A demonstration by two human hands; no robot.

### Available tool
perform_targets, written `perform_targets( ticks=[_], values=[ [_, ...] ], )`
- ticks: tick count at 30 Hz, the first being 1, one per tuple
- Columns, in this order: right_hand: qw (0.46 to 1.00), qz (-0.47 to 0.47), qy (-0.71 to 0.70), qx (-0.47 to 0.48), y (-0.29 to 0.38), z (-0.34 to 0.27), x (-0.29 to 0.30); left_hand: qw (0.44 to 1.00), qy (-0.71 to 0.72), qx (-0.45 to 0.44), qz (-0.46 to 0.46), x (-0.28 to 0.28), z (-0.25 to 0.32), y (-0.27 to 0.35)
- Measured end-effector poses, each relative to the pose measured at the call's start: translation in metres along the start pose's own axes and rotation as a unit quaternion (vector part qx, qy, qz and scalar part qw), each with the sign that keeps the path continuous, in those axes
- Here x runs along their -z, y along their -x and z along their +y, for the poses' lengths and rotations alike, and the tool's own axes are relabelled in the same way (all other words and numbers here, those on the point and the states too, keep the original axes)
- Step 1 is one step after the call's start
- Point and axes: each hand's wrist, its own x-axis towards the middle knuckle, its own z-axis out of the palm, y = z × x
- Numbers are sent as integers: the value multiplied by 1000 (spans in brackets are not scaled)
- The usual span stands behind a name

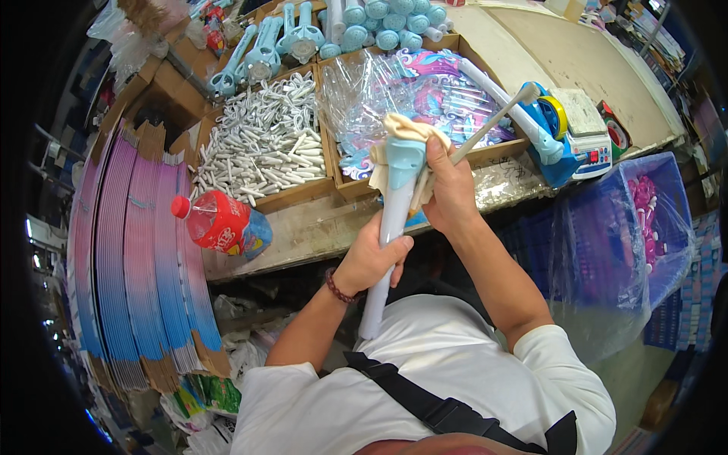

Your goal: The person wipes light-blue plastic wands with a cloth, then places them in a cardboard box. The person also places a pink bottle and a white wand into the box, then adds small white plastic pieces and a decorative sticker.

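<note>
My left hand [372,253] is wrapped around the white tube of a plastic toy stick [396,199], whose light-blue head points away from me. At that head, my right hand [452,182] presses a cream cloth [418,128] against its side and top. A thin pale stick or brush [483,133] with a frayed-looking end juts out from the same right hand, up to the right. Behind the hands, a cardboard tray holds clear plastic pieces [364,91] and purple-blue printed shapes [435,62]. Another white and blue toy stick [512,108] lies across its right side.
Left of the hands are a tray of white corded pieces [267,136], a red-capped bottle [222,224] and stacked pink-blue cardboard [136,244]. Light-blue toy parts [392,23] lie behind. At right are a digital scale [591,153], tape [551,116] and a plastic-lined blue crate [671,210].
</note>
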Motion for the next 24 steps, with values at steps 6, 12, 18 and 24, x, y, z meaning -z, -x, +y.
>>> perform_targets(
  ticks=[6,12,18,24],
  values=[
    [995,57,77,23,16,1,-8,874,-420,-155,187,5,-32,-17],
    [999,6,29,18,10,-1,5,972,-214,-84,54,1,-19,-1],
    [997,-67,35,-35,-2,-7,13,996,-76,34,30,-1,-9,17],
    [998,-12,63,-2,-6,-9,20,918,-318,-140,191,4,-25,9]
  ],
)
